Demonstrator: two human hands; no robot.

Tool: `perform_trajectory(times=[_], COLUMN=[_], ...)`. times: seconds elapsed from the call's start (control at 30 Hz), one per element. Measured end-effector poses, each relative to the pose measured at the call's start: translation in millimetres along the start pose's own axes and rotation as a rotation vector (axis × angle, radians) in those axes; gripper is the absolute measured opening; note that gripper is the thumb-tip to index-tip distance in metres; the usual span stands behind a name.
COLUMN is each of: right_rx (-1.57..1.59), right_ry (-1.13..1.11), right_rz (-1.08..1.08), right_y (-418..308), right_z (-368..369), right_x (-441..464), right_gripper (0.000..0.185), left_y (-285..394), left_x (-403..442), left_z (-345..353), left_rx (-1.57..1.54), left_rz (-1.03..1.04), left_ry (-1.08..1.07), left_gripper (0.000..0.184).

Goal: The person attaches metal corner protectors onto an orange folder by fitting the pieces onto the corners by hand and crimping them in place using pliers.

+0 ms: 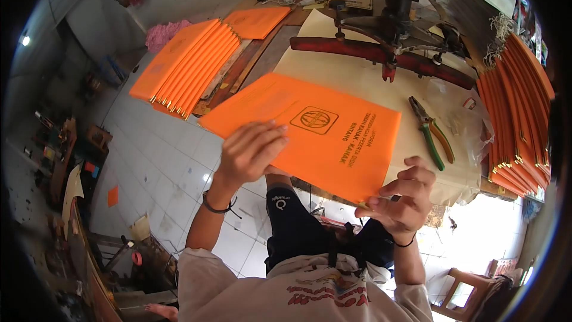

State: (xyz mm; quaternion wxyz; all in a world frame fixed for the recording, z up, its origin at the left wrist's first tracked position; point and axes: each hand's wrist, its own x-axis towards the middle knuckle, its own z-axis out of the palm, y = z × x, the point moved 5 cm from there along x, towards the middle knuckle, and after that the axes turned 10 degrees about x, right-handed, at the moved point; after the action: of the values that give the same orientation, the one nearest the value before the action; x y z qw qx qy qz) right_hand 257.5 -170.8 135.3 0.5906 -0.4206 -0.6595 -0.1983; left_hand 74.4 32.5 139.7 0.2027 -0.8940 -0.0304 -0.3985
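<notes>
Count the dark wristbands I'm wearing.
2. One dark wristband sits just behind your left hand, which holds the orange rectangular folder; one thinner black wristband sits just behind your right hand. Others may be hidden.

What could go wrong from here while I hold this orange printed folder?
Your right hand pinches the orange printed folder at a corner, which could crease. The metal pliers with green-and-orange handles lie nearby and might scratch it. The fanned stack of orange folders on the left seems to overhang the white tiled floor and could slide.
</notes>
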Motion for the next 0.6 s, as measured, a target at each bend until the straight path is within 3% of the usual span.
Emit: perform_trajectory(times=[0.07, 0.17, 0.27, 0.37, 0.47, 0.57, 0.6], right_rx=[0.096, 0.259, 0.19, 0.355, 0.46, 0.542, 0.575], right_ry=[0.039, 0.07, 0.109, 0.164, 0.188, 0.253, 0.276], right_rz=[-0.089, 0.022, 0.115, 0.197, 0.292, 0.324, 0.347], right_y=[0, 12, 34, 53, 67, 83, 89], right_z=[-3, -5, -7, -3, 3, 8, 8], right_x=[22, 54, 68, 79, 84, 86, 86], right_gripper=[0.035, 0.041, 0.045, 0.045, 0.046, 0.036, 0.034], left_y=[-7, -25, -46, -63, -69, -79, -86], left_x=[21, 52, 82, 105, 116, 122, 118], left_z=[-24, -44, -39, -21, -13, -12, -15], left_rx=[-0.006, 0.025, 0.048, -0.009, 0.036, 0.149, 0.292], left_rz=[-0.012, -0.009, 0.015, 0.068, -0.013, 0.002, -0.092], left_ry=[0.087, 0.17, 0.215, 0.306, 0.258, 0.292, 0.31], left_gripper=[0.054, 0.053, 0.049, 0.05, 0.051, 0.063, 0.061])
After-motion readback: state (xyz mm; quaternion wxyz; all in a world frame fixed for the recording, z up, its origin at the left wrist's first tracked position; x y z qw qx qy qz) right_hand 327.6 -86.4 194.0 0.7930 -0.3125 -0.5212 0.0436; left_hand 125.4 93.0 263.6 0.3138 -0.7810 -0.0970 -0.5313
